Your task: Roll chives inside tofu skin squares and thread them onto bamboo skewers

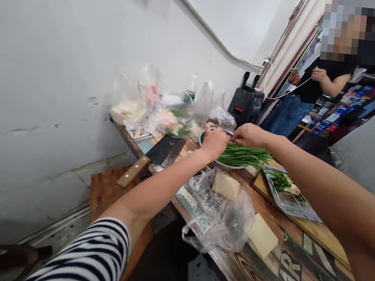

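Long green chives (244,156) lie in a round metal bowl (229,166) on the table, their ends sticking out over its right side. At the bowl's far left part is my left hand (214,142), fingers curled, with its grip partly hidden. My right hand (250,135) is closed in a pinch beside it, fingertips at the chives' left ends. A crumpled clear plastic bag (229,221) sits in front of the bowl, with a pale yellowish block (226,185) in it.
A cleaver (164,150) lies at the table's left edge, its wooden handle overhanging. Filled plastic bags (151,105) line the wall. At right, a metal tray (278,197) with cut greens rests on a wooden board (324,240). A person (331,79) stands beyond a black bag (246,103).
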Demonstrator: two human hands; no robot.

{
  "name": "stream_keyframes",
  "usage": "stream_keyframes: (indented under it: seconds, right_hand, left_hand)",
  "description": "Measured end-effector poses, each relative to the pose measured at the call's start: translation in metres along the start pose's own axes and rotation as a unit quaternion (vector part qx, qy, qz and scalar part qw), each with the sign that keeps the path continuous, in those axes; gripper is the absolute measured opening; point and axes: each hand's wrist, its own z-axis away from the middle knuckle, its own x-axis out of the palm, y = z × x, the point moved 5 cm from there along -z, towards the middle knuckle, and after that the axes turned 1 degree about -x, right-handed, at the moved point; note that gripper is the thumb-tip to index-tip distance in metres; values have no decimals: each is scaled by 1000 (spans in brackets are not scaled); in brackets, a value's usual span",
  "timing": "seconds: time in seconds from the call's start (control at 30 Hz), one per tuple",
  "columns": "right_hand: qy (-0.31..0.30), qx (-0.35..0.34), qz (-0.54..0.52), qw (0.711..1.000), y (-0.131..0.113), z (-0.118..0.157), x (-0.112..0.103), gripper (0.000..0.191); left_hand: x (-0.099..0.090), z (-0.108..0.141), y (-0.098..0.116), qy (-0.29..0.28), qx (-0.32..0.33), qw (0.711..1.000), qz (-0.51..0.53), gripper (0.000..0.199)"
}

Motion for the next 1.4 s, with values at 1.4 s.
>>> stream_keyframes:
  seconds: [1.4]
  right_hand:
    - [124,226,-478,840,8,52,-34,14]
  left_hand:
    - [-2,-14,-12,-58,-73,836,541,47]
